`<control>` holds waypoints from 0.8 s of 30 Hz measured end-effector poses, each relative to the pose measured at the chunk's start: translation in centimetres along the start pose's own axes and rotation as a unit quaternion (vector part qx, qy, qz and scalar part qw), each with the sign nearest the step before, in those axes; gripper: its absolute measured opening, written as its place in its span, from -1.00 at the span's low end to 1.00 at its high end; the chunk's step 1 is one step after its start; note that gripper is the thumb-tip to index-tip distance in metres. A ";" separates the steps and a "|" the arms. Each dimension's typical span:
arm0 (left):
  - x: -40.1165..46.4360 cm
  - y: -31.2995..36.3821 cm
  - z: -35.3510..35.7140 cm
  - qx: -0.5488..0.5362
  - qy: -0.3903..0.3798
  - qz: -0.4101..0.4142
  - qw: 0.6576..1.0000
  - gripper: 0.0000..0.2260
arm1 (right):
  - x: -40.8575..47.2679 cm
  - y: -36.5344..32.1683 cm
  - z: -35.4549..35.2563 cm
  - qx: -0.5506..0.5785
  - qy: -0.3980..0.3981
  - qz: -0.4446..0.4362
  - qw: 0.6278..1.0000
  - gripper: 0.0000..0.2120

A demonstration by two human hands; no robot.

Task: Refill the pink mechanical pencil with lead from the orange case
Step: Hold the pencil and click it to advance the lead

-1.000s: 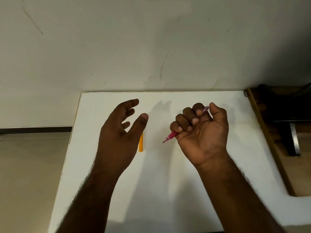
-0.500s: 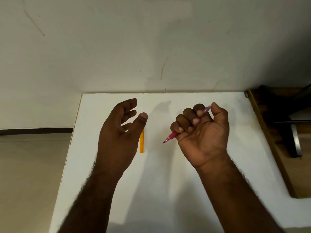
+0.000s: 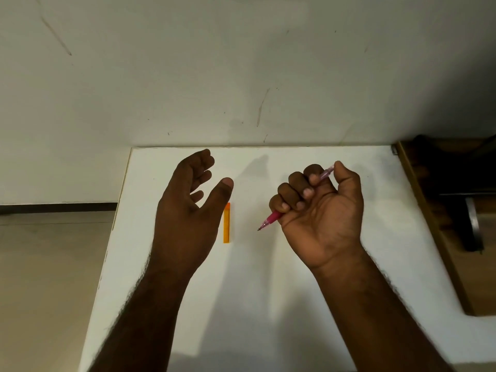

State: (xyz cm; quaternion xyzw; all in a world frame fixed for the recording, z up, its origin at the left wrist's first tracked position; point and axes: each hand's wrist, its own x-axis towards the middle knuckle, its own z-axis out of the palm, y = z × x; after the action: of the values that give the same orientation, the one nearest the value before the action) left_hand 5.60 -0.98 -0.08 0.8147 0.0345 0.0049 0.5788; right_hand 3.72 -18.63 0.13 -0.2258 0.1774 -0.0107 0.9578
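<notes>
My right hand (image 3: 320, 213) is fisted around the pink mechanical pencil (image 3: 271, 219). The pencil's tip points down-left and its clear pink top sticks out by my thumb. The orange lead case (image 3: 227, 224) lies flat on the white table (image 3: 255, 291), lengthwise away from me. It sits just right of my left hand (image 3: 188, 208), whose thumb partly covers its left side. That hand hovers with fingers loosely curled and apart, holding nothing.
The table butts against a cream wall (image 3: 241, 76) at the back. A brown wooden piece of furniture (image 3: 440, 237) with dark objects stands along the table's right edge. Beige floor (image 3: 48, 277) lies past the left edge.
Both hands have stayed nearly still. My left hand's fingers have curled a little more. The pencil and the case have kept their places.
</notes>
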 end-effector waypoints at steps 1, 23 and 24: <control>0.0 0.0 0.0 -0.001 0.001 0.001 1.000 -0.58 | 0.0 0.0 0.0 -0.002 -0.002 0.000 1.000 -0.59; 0.1 0.0 -0.2 -0.005 0.003 0.001 1.000 -0.54 | -0.1 0.1 0.0 0.008 -0.011 -0.012 1.000 -0.61; 0.1 0.0 -0.2 -0.005 0.002 0.000 1.000 -0.55 | -0.1 0.1 0.0 0.007 -0.008 -0.016 1.000 -0.61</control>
State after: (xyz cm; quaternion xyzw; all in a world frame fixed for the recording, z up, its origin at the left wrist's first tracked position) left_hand 5.69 -0.80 -0.07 0.8120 0.0354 0.0069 0.5825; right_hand 3.61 -18.55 0.11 -0.2219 0.1663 -0.0256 0.9604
